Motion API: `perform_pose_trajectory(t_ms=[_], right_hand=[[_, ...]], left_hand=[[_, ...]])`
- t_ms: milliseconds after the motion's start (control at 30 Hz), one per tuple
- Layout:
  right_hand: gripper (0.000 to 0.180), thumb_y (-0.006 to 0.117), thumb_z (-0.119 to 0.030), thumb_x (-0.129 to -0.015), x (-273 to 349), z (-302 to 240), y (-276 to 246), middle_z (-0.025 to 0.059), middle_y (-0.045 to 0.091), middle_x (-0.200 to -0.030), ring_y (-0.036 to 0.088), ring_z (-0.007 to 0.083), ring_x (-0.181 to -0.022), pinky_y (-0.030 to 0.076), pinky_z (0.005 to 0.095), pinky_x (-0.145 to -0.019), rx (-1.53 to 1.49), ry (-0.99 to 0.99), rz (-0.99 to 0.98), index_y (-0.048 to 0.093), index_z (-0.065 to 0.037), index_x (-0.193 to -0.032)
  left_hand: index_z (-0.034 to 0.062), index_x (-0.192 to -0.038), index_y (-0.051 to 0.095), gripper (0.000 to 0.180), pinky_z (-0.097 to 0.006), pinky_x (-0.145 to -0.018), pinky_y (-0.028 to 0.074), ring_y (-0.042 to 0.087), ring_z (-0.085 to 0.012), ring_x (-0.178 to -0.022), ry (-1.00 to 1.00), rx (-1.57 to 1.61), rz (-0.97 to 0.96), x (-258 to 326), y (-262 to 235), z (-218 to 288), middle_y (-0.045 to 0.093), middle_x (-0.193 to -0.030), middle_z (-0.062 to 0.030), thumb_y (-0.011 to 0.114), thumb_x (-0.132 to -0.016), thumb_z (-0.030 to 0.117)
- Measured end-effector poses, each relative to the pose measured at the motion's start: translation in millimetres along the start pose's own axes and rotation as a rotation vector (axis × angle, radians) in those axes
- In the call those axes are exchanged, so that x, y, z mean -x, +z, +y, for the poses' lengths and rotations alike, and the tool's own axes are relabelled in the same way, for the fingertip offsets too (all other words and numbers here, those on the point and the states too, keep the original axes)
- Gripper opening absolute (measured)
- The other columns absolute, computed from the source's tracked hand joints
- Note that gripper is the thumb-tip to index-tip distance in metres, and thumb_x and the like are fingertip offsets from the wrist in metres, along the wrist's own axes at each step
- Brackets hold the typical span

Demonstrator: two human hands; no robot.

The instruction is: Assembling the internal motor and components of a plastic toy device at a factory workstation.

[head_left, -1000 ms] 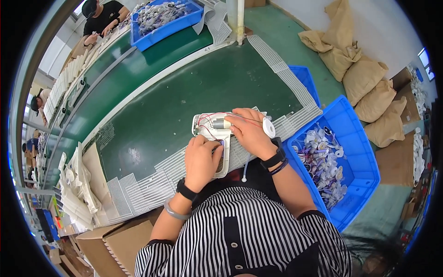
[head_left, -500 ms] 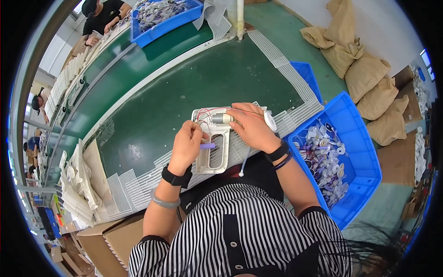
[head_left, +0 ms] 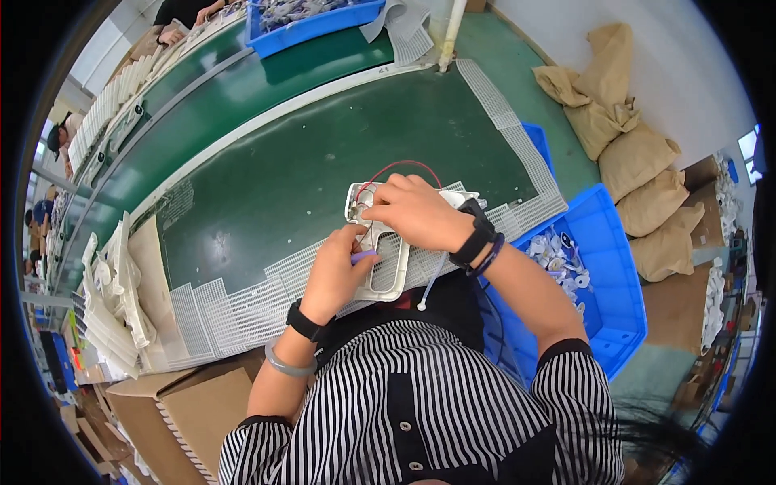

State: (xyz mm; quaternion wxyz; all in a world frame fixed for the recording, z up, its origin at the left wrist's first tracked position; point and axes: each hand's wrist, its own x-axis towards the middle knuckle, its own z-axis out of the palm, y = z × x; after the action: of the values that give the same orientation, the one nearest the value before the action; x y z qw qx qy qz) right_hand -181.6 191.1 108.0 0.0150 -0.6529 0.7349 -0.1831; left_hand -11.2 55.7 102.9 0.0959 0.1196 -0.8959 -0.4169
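Note:
A white plastic housing half (head_left: 401, 271) with a looped handle lies on the near edge of the green table, in front of me. My left hand (head_left: 335, 267) is closed at its near left side, with a purple stick-like piece (head_left: 364, 255) jutting from the fingers. My right hand (head_left: 420, 212) lies across the upper part of the housing, fingertips bent down and pinched together near its left end; what they grip is hidden. A red wire (head_left: 380, 172) arches up behind the right hand. The motor is covered by that hand. A pale cord (head_left: 433, 281) hangs off the table edge.
White mesh strips (head_left: 242, 319) border the green table (head_left: 267, 194). White plastic parts (head_left: 121, 299) are piled at left. A blue bin (head_left: 618, 275) of small parts stands at right, near brown sacks (head_left: 638, 162). Another blue tray (head_left: 315, 31) sits on the far conveyor, with people beyond.
My right hand has shifted left over the motor, its fingers reaching the housing's left end. The red wire now bows higher. The left hand has moved slightly down and right, still with the purple piece.

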Motion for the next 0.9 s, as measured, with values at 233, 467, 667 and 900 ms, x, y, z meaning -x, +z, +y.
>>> perform_pose_trajectory(t_ms=[233, 467, 667, 900], right_hand=[[0.015, 0.067, -0.022, -0.084, -17, 13, 11, -0.0017, 0.063, -0.096, 0.055, 0.02, -0.102, 0.043, 0.0357, -0.086, 0.05, -0.102, -0.077, 0.079, -0.022, -0.092], [0.015, 0.074, -0.025, -0.083, -22, 25, 14, -0.0031, 0.06, -0.091, 0.053, 0.0189, -0.095, 0.043, 0.0343, -0.085, -0.019, -0.145, -0.071, 0.08, -0.02, -0.096], [0.013, 0.074, -0.026, -0.085, -26, 35, 13, -0.0042, 0.063, -0.094, 0.054, 0.0197, -0.096, 0.042, 0.0364, -0.089, -0.192, -0.129, -0.118, 0.08, -0.02, -0.096], [0.011, 0.075, -0.028, -0.083, -28, 35, 16, -0.0036, 0.065, -0.092, 0.057, 0.0212, -0.098, 0.042, 0.0378, -0.091, -0.178, -0.1, -0.146, 0.08, -0.022, -0.091]], left_hand=[[0.0039, -0.118, 0.063, 0.036, -0.042, -0.064, 0.053, 0.067, -0.0321, -0.074, 0.02, -0.37, 0.044, 16, 4, 11, 0.067, -0.087, -0.0138, 0.074, -0.088, 0.018], [0.0069, -0.116, 0.064, 0.031, -0.04, -0.057, 0.053, 0.067, -0.0289, -0.065, 0.029, -0.561, 0.064, 17, 16, 8, 0.068, -0.079, -0.0086, 0.068, -0.093, 0.027], [0.003, -0.12, 0.062, 0.041, -0.036, -0.051, 0.052, 0.067, -0.023, -0.057, 0.144, -0.683, -0.019, 18, 8, 7, 0.067, -0.071, -0.0056, 0.067, -0.093, 0.034], [0.0021, -0.139, 0.054, 0.053, -0.036, -0.049, 0.05, 0.065, -0.0212, -0.054, 0.199, -0.766, -0.115, 24, 7, 6, 0.066, -0.07, -0.0053, 0.065, -0.093, 0.027]])
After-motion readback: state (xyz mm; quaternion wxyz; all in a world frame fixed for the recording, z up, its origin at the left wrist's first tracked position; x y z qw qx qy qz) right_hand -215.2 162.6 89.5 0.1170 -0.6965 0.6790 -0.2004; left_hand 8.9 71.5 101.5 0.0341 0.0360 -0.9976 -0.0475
